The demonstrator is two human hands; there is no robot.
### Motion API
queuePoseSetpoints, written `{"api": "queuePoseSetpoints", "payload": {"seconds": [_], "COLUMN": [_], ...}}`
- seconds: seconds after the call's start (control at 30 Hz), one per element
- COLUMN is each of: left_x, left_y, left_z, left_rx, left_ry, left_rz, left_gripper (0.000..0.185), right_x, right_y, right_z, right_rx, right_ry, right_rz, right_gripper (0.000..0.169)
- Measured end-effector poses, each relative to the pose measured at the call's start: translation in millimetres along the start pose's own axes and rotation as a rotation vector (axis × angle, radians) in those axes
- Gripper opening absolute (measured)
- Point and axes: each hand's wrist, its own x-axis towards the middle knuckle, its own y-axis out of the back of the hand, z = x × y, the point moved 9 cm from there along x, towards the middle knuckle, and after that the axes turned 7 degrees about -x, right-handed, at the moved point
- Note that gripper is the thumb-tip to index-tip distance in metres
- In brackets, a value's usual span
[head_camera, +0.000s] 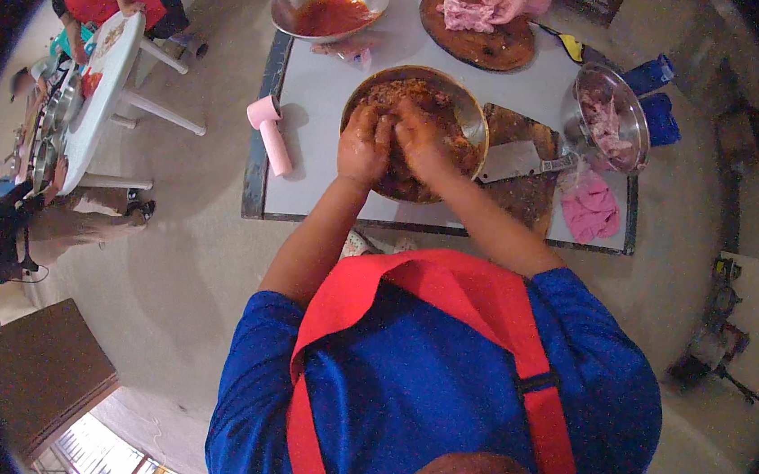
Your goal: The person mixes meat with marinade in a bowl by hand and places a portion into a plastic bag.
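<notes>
A metal bowl (pixel 476 120) holds a reddish-brown, sauce-coated mixture (pixel 419 96), possibly meat. Both of my hands are inside it, close together near the middle. My left hand (pixel 365 142) curls its fingers into the mixture, and the fingers look wet. Beside it, my right hand (pixel 423 144) is slightly blurred and also grips into the mixture. The fingertips of both are partly hidden. Just right of the bowl, a cleaver (pixel 511 162) lies on a dark, worn wooden board (pixel 518 205), its handle pointing right.
A steel bowl of red-orange sauce (pixel 288 9) stands at the back left. Across the table (pixel 315 197), another person's hand (pixel 510 3) holds raw meat (pixel 468 16) on a round board (pixel 490 56). A pink handheld device (pixel 273 136), a bowl of raw pieces (pixel 640 138) and pink cloth (pixel 590 208) flank me.
</notes>
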Motion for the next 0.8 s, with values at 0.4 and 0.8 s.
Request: {"api": "queuePoseSetpoints", "payload": {"seconds": [0.4, 0.8], "left_x": [-1.2, -1.3], "left_y": [2.4, -1.0], "left_z": [4.5, 6.1], "left_rx": [0.023, 0.102], "left_ry": [-0.005, 0.017], "left_rz": [-0.029, -0.035], "left_gripper": [0.022, 0.019], "right_x": [0.0, 12.4], "right_y": [-16.1, 77.2], "right_z": [-10.9, 77.3], "right_rx": [-0.764, -0.087], "right_ry": [-0.071, -0.508], "right_rz": [-0.565, 0.242], "right_gripper": [0.048, 0.027]}}
